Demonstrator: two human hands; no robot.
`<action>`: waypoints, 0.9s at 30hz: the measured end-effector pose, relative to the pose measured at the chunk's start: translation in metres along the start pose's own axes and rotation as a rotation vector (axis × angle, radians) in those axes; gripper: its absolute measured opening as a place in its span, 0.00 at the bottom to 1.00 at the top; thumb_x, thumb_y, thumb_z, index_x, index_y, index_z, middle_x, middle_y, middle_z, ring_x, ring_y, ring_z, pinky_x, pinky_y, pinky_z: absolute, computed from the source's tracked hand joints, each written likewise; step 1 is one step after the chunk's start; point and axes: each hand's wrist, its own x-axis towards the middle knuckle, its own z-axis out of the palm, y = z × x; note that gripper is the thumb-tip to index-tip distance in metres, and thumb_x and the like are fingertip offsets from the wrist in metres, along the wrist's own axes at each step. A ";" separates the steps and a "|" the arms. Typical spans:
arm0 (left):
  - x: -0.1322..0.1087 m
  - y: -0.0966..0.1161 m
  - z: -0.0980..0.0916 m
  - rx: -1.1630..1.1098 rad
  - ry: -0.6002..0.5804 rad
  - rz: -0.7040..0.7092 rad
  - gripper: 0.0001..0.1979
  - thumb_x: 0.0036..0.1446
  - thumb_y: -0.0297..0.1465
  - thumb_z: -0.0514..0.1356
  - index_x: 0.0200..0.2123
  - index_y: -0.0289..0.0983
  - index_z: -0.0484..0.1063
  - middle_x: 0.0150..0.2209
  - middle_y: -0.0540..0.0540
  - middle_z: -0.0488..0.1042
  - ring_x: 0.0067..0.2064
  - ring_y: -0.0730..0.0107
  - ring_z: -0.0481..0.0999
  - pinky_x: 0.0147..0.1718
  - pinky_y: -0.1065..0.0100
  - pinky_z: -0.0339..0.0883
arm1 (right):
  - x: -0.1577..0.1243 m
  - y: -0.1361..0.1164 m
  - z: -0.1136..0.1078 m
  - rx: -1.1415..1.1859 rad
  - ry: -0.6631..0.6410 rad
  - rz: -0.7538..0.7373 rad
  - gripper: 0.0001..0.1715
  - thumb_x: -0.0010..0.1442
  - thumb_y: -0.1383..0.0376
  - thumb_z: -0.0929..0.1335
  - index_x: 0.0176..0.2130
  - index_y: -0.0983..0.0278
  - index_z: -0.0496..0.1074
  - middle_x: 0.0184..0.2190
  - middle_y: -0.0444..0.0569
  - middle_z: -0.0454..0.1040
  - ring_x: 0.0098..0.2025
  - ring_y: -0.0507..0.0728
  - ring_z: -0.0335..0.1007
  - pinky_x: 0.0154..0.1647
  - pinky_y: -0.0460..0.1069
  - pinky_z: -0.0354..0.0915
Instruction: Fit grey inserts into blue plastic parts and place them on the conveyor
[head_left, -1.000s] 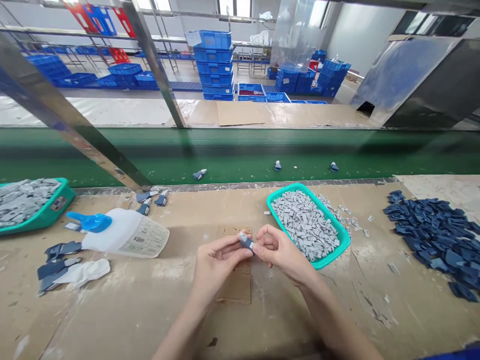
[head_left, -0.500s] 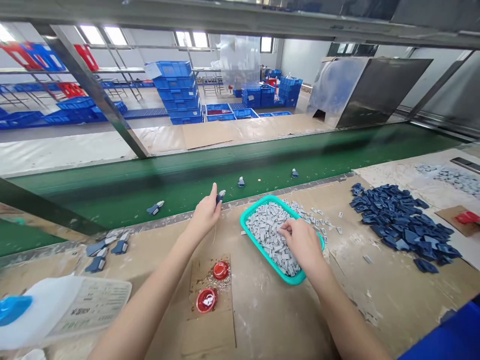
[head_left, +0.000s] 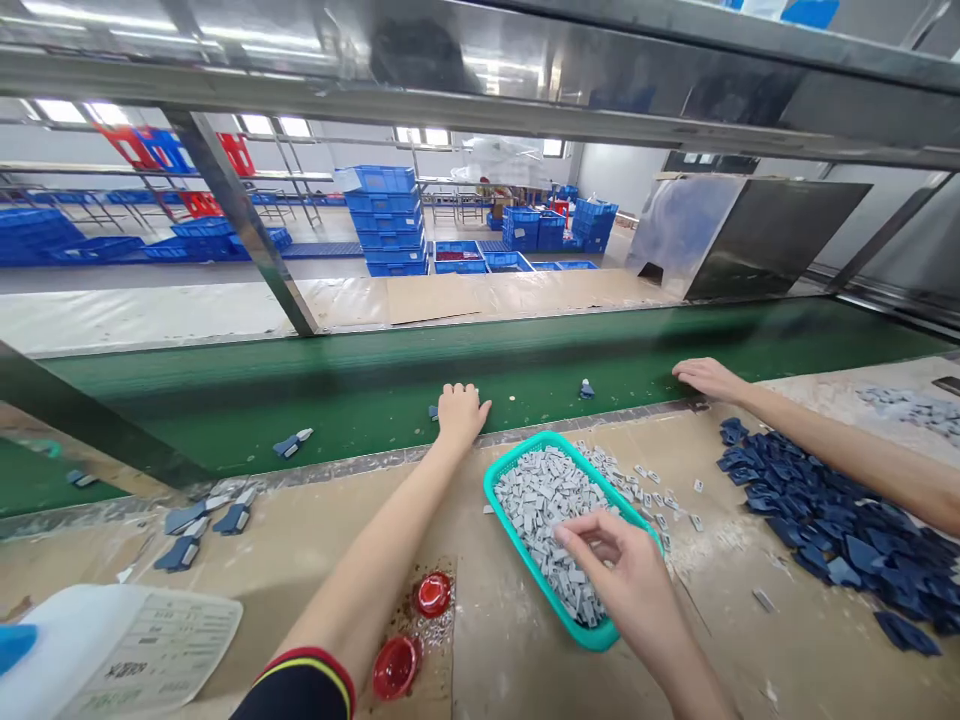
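My left hand (head_left: 460, 412) is palm down over the green belt, its thumb apart from the fingers and its fingertips partly hidden. A dark blue piece (head_left: 433, 412) lies beside its left edge; a pale tip shows just beyond the fingers. My right hand (head_left: 589, 540) hovers over the turquoise basket (head_left: 517, 545) of small grey pieces (head_left: 544, 490), thumb and forefinger pinched close; what is between them is too small to name. Other blue pieces with pale tips lie on the belt (head_left: 375, 385), one at the left (head_left: 292, 443) and one at the right (head_left: 586, 389).
Another person's hand (head_left: 709, 380) reaches over the belt from the right, above a heap of dark blue pieces (head_left: 847, 520). Two red dishes (head_left: 433, 595) stand on cardboard near a white jug (head_left: 97, 650). Assembled pieces (head_left: 180, 550) lie left. A metal post (head_left: 244, 220) rises behind.
My left hand has turned palm down, and the blue piece it held is no longer seen in its fingers. The other person's arm has come in. The view has tilted up.
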 end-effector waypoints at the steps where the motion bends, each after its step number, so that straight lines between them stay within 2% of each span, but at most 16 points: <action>1: -0.001 0.005 -0.001 -0.020 -0.006 -0.007 0.17 0.59 0.35 0.57 0.50 0.35 0.67 0.51 0.41 0.69 0.49 0.60 0.71 0.46 0.52 0.66 | -0.006 -0.003 0.006 0.060 -0.028 0.006 0.13 0.54 0.54 0.69 0.30 0.61 0.75 0.31 0.50 0.78 0.34 0.61 0.74 0.35 0.52 0.68; 4: -0.011 0.014 -0.011 -0.118 -0.029 -0.002 0.16 0.59 0.34 0.57 0.49 0.34 0.67 0.50 0.41 0.69 0.48 0.60 0.71 0.46 0.52 0.67 | -0.022 -0.008 0.027 0.222 -0.095 0.046 0.14 0.51 0.54 0.72 0.32 0.63 0.77 0.31 0.52 0.78 0.36 0.62 0.74 0.36 0.52 0.70; 7: -0.044 0.014 -0.037 -0.269 -0.059 0.031 0.16 0.59 0.30 0.56 0.50 0.32 0.68 0.47 0.38 0.71 0.48 0.61 0.72 0.48 0.56 0.65 | -0.030 -0.004 0.048 0.298 -0.163 0.082 0.16 0.50 0.55 0.73 0.33 0.64 0.77 0.30 0.53 0.79 0.35 0.61 0.75 0.37 0.52 0.71; 10: -0.099 0.009 -0.079 -0.447 -0.091 0.045 0.16 0.60 0.29 0.53 0.51 0.36 0.68 0.47 0.41 0.73 0.47 0.66 0.74 0.46 0.66 0.68 | -0.031 0.002 0.067 0.329 -0.252 0.083 0.15 0.50 0.56 0.73 0.33 0.66 0.77 0.31 0.54 0.79 0.34 0.60 0.75 0.37 0.52 0.70; 12: -0.142 0.006 -0.111 -0.575 -0.075 0.015 0.16 0.60 0.31 0.52 0.51 0.39 0.68 0.50 0.44 0.72 0.49 0.67 0.73 0.45 0.69 0.70 | -0.029 0.004 0.078 0.324 -0.270 0.082 0.16 0.50 0.55 0.73 0.32 0.66 0.77 0.31 0.54 0.79 0.34 0.60 0.76 0.37 0.52 0.70; 14: -0.184 0.003 -0.140 -0.907 0.000 -0.106 0.14 0.56 0.32 0.57 0.46 0.40 0.72 0.47 0.43 0.74 0.49 0.63 0.74 0.45 0.66 0.71 | -0.027 0.005 0.086 0.305 -0.255 0.085 0.16 0.50 0.55 0.73 0.32 0.66 0.77 0.30 0.53 0.79 0.34 0.60 0.76 0.37 0.52 0.70; 16: -0.221 -0.002 -0.161 -1.043 0.047 -0.246 0.14 0.52 0.31 0.62 0.43 0.40 0.74 0.46 0.42 0.75 0.48 0.58 0.74 0.44 0.63 0.72 | -0.027 0.003 0.092 0.299 -0.243 0.089 0.16 0.49 0.55 0.73 0.31 0.66 0.77 0.30 0.53 0.79 0.33 0.60 0.76 0.36 0.51 0.70; 18: -0.251 -0.007 -0.169 -1.123 0.096 -0.393 0.15 0.47 0.30 0.65 0.41 0.39 0.75 0.42 0.41 0.78 0.45 0.56 0.77 0.43 0.61 0.74 | -0.028 0.002 0.099 0.307 -0.242 0.088 0.17 0.49 0.54 0.73 0.31 0.66 0.76 0.29 0.53 0.79 0.33 0.59 0.76 0.36 0.51 0.70; 21: -0.282 -0.016 -0.166 -1.201 0.192 -0.563 0.16 0.42 0.29 0.69 0.38 0.39 0.74 0.37 0.43 0.79 0.40 0.58 0.79 0.41 0.63 0.75 | -0.028 0.004 0.107 0.303 -0.264 0.085 0.17 0.50 0.54 0.72 0.31 0.66 0.76 0.28 0.53 0.79 0.33 0.59 0.76 0.35 0.50 0.70; 24: -0.301 -0.023 -0.157 -1.272 0.271 -0.672 0.17 0.39 0.29 0.71 0.36 0.40 0.74 0.35 0.45 0.80 0.38 0.59 0.80 0.38 0.66 0.76 | -0.027 0.010 0.112 0.273 -0.278 0.098 0.17 0.49 0.54 0.73 0.30 0.67 0.76 0.27 0.52 0.79 0.32 0.59 0.76 0.32 0.50 0.70; 27: -0.310 -0.026 -0.151 -1.325 0.278 -0.770 0.17 0.36 0.29 0.72 0.34 0.38 0.75 0.33 0.45 0.81 0.36 0.59 0.81 0.37 0.67 0.76 | -0.026 0.014 0.113 0.254 -0.278 0.102 0.16 0.49 0.55 0.73 0.30 0.67 0.76 0.26 0.52 0.79 0.31 0.59 0.75 0.31 0.49 0.68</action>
